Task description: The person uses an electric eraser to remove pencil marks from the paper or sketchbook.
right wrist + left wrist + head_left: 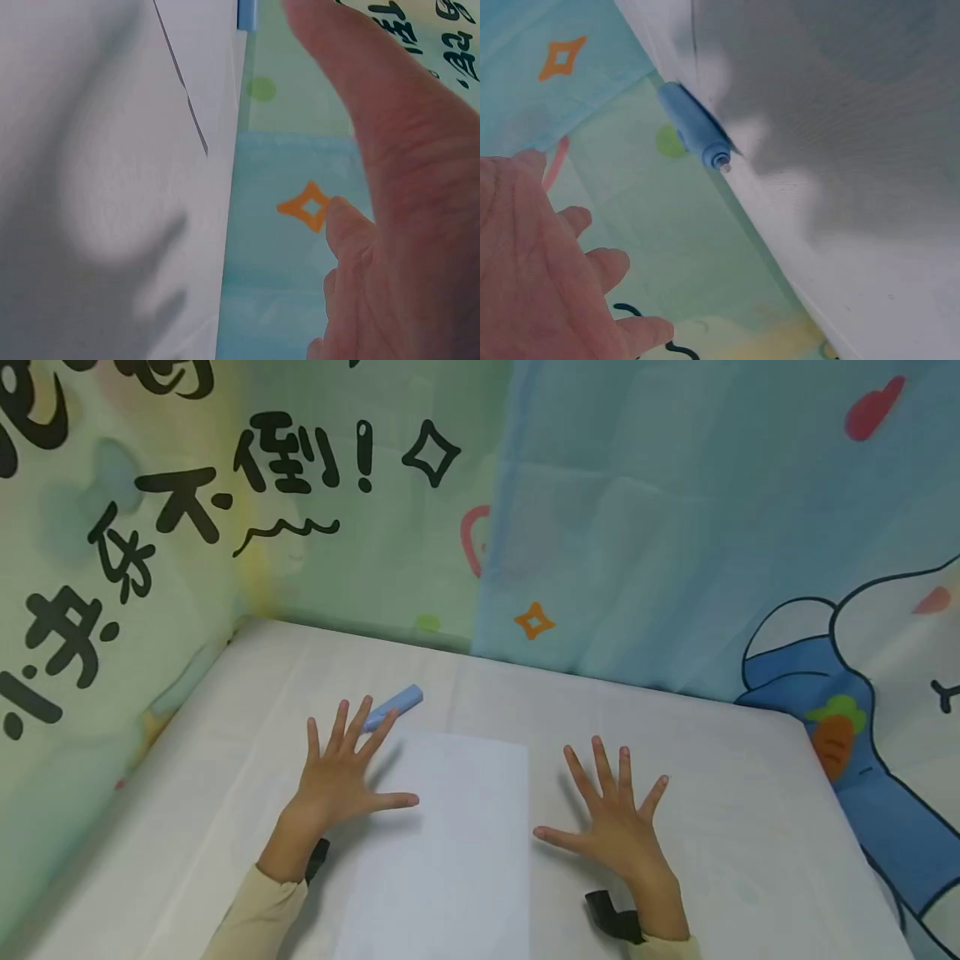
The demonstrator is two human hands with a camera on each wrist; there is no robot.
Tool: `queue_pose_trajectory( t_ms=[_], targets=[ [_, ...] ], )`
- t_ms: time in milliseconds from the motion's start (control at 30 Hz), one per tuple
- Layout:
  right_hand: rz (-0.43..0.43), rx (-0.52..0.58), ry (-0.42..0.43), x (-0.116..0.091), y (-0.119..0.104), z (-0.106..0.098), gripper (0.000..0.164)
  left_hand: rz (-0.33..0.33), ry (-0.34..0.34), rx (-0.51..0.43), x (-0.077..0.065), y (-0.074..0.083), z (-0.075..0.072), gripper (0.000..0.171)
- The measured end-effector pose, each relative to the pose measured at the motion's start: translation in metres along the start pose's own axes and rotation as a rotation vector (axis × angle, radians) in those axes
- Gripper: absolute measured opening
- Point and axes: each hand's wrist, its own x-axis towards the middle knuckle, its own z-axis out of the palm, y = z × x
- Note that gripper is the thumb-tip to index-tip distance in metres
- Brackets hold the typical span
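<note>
My left hand (337, 789) hovers over the left edge of a white sheet of paper (457, 843), fingers spread and straight, holding nothing. Just beyond its fingertips lies a thick blue pen-like stick (405, 700) on the table. In the left wrist view this blue stick (694, 124) shows a stepped end with a small pale nub; its exact kind is unclear. To the right of the paper, my right hand (618, 827) is likewise spread and holds nothing. Its thumb points toward the paper's right edge. The right wrist view catches only one end of the blue stick (246, 15).
A white cloth covers the table (750, 827). Printed curtains rise behind it and at the left, with a blue panel (675, 527) and a green one (397, 560). Black straps (615, 917) sit at both wrists.
</note>
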Motion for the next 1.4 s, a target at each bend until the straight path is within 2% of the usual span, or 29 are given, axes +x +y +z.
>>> queue_pose_trajectory(
  t_ms=[67, 133, 400, 500, 567, 700, 833, 1033, 1200, 1400],
  targets=[
    [-0.027, -0.001, -0.009, 0.002, -0.004, 0.003, 0.111, -0.008, 0.009, -0.005, -0.001, -0.003, 0.001, 0.105],
    [-0.058, 0.002, -0.02, 0.002, -0.009, 0.005, 0.11, 0.003, 0.046, -0.01, -0.001, -0.008, 0.003, 0.095],
    [-0.19, 0.075, -0.083, -0.003, -0.028, 0.01, 0.109, 0.189, 0.407, -0.025, 0.012, -0.02, 0.003, 0.053],
    [-0.253, 0.117, -0.124, -0.007, -0.034, 0.009, 0.108, 0.241, 0.499, -0.026, 0.019, -0.023, -0.001, 0.043],
    [-0.295, 0.139, -0.161, -0.008, -0.038, 0.009, 0.107, 0.252, 0.517, -0.035, 0.023, -0.025, -0.004, 0.039],
    [-0.369, 0.208, -0.277, -0.012, -0.045, 0.012, 0.1, 0.221, 0.469, -0.04, 0.029, -0.027, -0.01, 0.035],
    [-0.394, 0.239, -0.376, -0.018, -0.048, 0.015, 0.089, 0.194, 0.4, -0.059, 0.036, -0.029, -0.015, 0.028],
    [-0.43, 0.174, -0.347, -0.021, -0.044, 0.017, 0.078, 0.129, 0.252, -0.096, 0.056, -0.031, -0.017, 0.023],
    [-0.434, 0.217, -0.344, -0.022, -0.042, 0.02, 0.078, 0.047, 0.091, -0.114, 0.071, -0.035, -0.017, 0.029],
    [-0.465, 0.222, -0.313, -0.022, -0.04, 0.025, 0.078, -0.055, -0.077, -0.232, 0.09, -0.039, -0.013, 0.035]
  ],
)
